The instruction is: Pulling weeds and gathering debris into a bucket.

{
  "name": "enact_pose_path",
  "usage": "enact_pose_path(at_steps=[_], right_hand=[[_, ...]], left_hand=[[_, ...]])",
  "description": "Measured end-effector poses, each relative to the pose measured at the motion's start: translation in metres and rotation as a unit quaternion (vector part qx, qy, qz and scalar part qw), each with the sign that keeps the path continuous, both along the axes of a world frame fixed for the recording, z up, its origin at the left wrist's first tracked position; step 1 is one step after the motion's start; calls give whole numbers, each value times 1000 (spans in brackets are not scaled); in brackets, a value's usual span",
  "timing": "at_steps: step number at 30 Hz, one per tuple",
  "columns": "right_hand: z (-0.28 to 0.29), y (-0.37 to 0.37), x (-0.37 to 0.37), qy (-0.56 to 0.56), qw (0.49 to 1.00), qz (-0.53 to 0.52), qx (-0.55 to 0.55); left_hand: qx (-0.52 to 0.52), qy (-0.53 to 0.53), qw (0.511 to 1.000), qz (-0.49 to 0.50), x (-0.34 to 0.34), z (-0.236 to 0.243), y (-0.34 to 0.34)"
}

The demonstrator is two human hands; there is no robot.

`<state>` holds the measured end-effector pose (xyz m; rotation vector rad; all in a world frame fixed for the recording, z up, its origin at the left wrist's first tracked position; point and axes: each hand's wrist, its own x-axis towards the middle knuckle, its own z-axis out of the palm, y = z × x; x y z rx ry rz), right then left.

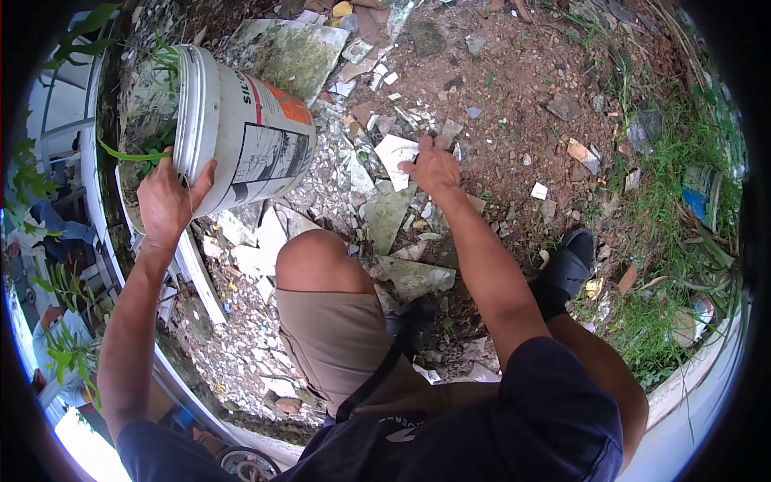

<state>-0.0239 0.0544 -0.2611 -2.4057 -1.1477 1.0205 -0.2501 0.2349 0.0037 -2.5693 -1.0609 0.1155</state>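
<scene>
My left hand [173,193] grips the rim of a tilted white plastic bucket [250,145] with an orange label and a printed picture. Its mouth faces left, with green leaves beside it. My right hand [432,167] is at a flat white tile shard [392,154], thumb and bent fingers on its right part; the fingertips are partly hidden. Around both lie broken pieces of tile, some mossy, like the greenish slab [385,215] just below my right hand.
My bent knee [317,269] and dark shoe [566,265] rest among rubble and soil. A mossy slab [289,56] lies behind the bucket. Grass [658,201] and a blue-labelled container [699,197] are at right. A white ledge [108,177] runs along the left; people [60,345] are beyond it.
</scene>
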Motion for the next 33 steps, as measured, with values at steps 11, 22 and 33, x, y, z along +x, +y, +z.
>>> enact_pose_path(at_steps=[11,22,33], right_hand=[[-10,0,7,130,991,-29,-12],[-13,-9,-12,168,984,-25,-58],[23,-3,-29,221,971,81,39]], left_hand=[[-5,6,1000,-4,-2,-2,3],[-17,3,999,27,3,1,-1],[-1,-7,1000,5,-4,3,-2]])
